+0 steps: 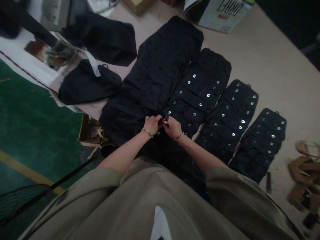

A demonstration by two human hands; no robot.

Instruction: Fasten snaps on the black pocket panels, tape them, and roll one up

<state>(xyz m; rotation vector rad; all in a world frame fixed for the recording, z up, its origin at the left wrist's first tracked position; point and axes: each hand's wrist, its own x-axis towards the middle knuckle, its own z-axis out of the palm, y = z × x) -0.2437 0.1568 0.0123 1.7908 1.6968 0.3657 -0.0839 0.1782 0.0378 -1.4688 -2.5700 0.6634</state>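
Overlapping black fabric pieces lie in slanting rows on a pale table. Just in front of my body, my left hand [152,124] is closed with its fingertips pinching the edge of a black fabric piece [127,110]. Close beside it, almost touching, my right hand [172,127] is closed around a small tool with a dark end [167,117]; its exact kind is too small to make out. To the right, a row of black pieces [191,96] carries shiny round metal fittings. Under both hands, fabric and shadow hide the fingertips' contact.
Two more button-studded rows, a middle one [230,116] and an outer one [262,143], lie further right. Loose black pieces [90,83] rest at left. A printed carton [220,16] stands at the back, an open cardboard box [86,133] below the left table edge, cardboard scraps [303,170] far right.
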